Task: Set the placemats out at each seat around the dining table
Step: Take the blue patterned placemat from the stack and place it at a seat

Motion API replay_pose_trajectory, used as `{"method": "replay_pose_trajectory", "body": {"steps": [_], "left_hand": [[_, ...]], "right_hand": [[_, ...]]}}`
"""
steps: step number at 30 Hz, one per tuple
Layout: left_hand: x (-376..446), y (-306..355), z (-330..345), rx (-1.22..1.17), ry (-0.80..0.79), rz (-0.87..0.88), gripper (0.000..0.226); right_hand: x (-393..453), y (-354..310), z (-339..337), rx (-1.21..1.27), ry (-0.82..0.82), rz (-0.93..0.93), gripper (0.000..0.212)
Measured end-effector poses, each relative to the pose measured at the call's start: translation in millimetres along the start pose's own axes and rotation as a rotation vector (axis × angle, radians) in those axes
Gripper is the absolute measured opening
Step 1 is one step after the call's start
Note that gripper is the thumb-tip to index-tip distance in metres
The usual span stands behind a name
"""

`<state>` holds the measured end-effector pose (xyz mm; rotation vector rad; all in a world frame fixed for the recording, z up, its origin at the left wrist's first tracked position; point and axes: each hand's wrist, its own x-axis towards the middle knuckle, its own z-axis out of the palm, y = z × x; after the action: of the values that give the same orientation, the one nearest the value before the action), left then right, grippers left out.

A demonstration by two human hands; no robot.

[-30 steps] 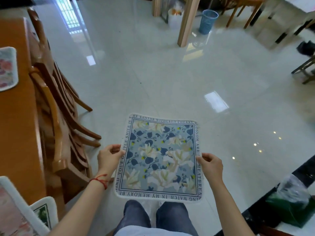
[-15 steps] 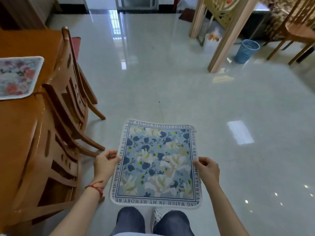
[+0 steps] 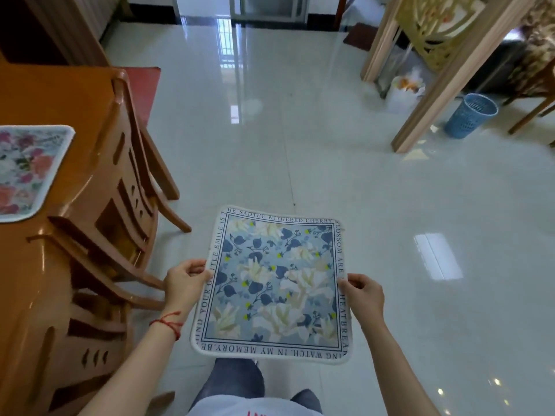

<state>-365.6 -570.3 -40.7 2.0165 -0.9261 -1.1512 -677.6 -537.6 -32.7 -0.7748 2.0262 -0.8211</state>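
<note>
One pink floral placemat already lay on the worktop; the blue placemat, pinched by left hand and right hand fingers above the floor, remained unplaced.

Matt cloth placemat, glossy wooden table, gleaming polished tile floor.

Blue bin – white bag nr post.

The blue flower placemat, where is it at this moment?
In the head view the blue placemat is low in the centre, held above the floor between the left hand and right hand, right of the wooden chairs.
</note>
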Motion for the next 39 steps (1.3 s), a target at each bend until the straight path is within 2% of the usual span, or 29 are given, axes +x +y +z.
{"method": "replay_pose_trajectory", "body": {"steps": [11,17,28,31,34,39], "left_hand": [[139.7,98.2,1.0,-0.004,0.043,-0.001,0.018],[209.8,137.0,20.7,-0.027,0.087,-0.025,0.024],[352.5,238.6,74.0,-0.065,0.196,-0.084,0.024],[378.9,261.1,79.9,-0.056,0.219,-0.083,0.024],[407.2,279.9,80.6,-0.080,0.231,-0.095,0.024],[473.4,309.9,76.1,-0.106,0.222,-0.104,0.021]], "right_hand": [[120.5,-123.2,60.7,-0.015,-0.016,-0.060,0.012],[199.5,-177.3,89.3,-0.027,-0.066,-0.067,0.004],[361.8,-295.0,132.2,-0.060,-0.145,-0.111,0.010],[394.9,-321.1,144.2,-0.078,-0.155,-0.115,0.003],[422.8,-343.5,160.0,-0.085,-0.161,-0.104,0.011],[469.1,-384.7,199.8,-0.094,-0.183,-0.094,0.008]]}}
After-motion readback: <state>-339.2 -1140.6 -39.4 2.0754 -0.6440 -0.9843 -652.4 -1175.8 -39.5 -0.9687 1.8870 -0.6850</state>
